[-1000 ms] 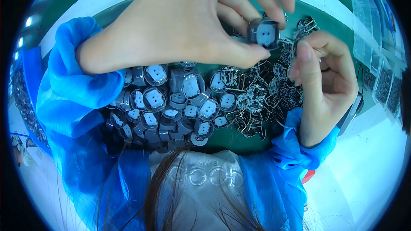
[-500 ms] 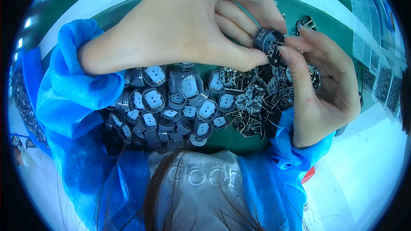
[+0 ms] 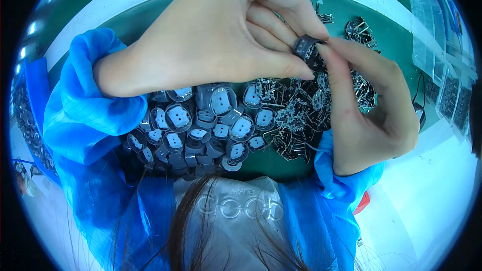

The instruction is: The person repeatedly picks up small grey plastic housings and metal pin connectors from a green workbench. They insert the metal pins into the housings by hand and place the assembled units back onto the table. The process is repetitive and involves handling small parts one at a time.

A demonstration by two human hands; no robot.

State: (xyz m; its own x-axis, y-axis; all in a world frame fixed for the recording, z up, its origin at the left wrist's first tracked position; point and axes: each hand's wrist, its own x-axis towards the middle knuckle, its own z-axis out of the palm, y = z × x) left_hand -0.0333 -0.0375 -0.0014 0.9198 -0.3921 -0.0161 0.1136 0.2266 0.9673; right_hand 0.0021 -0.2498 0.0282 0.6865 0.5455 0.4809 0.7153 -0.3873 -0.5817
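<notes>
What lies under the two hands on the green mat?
A heap of grey round caps under the left hand, tangled metal-pin parts under the right hand. The hands hide whatever lies directly beneath them.

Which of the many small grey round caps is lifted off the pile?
The small grey round cap pinched between the left hand and right hand; the others lie heaped on the green mat.

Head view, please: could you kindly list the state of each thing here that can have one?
left hand: pinching the small grey housing, raised above the piles
right hand: fingertips touching the same housing
small grey housing: held between both hands, off the mat
grey housings pile: loose heap lying on the green mat
metal pin parts pile: tangled heap beside the housings
clear bags: lying flat at the right edge
</notes>
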